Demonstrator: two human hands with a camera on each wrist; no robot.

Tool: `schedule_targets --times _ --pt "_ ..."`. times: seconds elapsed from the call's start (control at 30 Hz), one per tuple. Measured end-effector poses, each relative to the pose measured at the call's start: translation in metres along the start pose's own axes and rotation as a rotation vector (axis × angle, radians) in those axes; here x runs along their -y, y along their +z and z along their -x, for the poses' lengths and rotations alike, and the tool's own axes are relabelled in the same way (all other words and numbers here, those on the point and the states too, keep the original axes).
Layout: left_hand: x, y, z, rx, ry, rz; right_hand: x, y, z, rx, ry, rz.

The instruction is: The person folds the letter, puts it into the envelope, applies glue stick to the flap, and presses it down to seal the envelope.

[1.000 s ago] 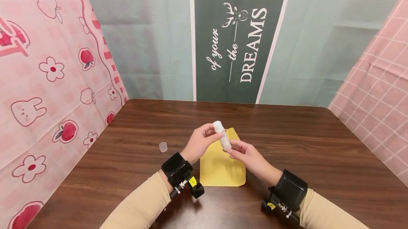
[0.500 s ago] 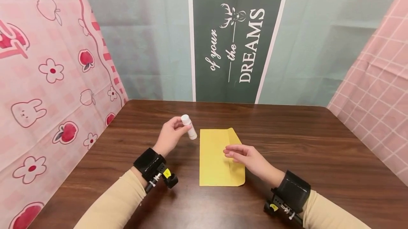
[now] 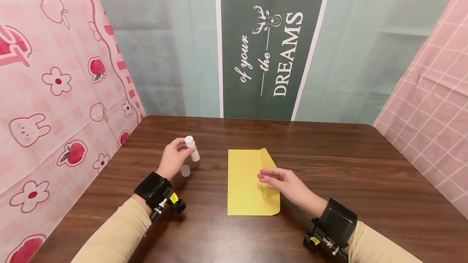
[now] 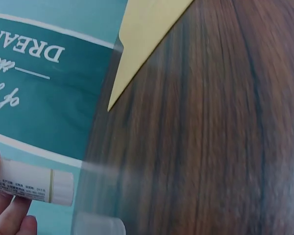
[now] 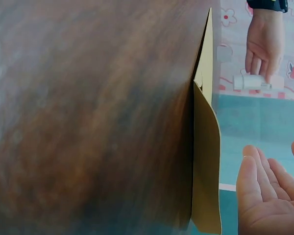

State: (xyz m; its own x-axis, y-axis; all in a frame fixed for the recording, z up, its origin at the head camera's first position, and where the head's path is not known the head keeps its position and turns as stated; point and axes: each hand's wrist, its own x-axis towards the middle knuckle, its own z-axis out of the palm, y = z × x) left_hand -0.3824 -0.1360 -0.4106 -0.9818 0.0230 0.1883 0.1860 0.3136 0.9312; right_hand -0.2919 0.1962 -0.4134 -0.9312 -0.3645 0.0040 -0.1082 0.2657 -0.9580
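My left hand (image 3: 173, 159) pinches a white glue stick (image 3: 194, 153) between thumb and fingers, tilted slightly, at the left of the table. Small print runs along its tube in the left wrist view, where the fingers (image 4: 12, 215) curl beneath it. Just below the stick, a small translucent cap (image 3: 185, 170) lies on the tabletop. A yellow envelope (image 3: 241, 192) lies mid-table, its flap (image 5: 207, 156) on the right side and raised a little. Over that flap side hovers my right hand (image 3: 289, 184), fingers relaxed and slightly bent, holding nothing.
The dark wood table (image 3: 340, 165) reaches back to a green and teal cloth (image 3: 183, 51) with white lettering. Pink patterned cloth (image 3: 73, 112) hangs at the left and a pink checked one (image 3: 435, 92) at the right. Black camera straps (image 3: 336, 221) wrap both wrists.
My left hand has carried the glue stick leftward from above the envelope to beside the cap. The right hand has let go of the stick and stays over the envelope.
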Motion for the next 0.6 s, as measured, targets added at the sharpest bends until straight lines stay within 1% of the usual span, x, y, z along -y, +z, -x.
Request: schedule_targets --times 0.07,0.2,0.37,0.6 --pt "0.0043 -0.0019 -0.0006 -0.02 -0.007 -0.013 -0.0002 0.0002 0.0 -0.001 0.004 0.0" --pt "0.0081 -0.0044 -0.0008 -0.04 -0.024 -0.042 0.0 0.0005 0.0002 0.0 0.006 -0.004" --pt "0.0097 -0.0059 0.0012 -0.043 -0.043 -0.091 0.0009 0.0009 0.0006 0.003 0.004 0.0" --pt "0.0117 -0.0064 0.0033 -0.029 -0.084 -0.118 -0.0008 0.0004 0.0005 0.007 0.002 0.004"
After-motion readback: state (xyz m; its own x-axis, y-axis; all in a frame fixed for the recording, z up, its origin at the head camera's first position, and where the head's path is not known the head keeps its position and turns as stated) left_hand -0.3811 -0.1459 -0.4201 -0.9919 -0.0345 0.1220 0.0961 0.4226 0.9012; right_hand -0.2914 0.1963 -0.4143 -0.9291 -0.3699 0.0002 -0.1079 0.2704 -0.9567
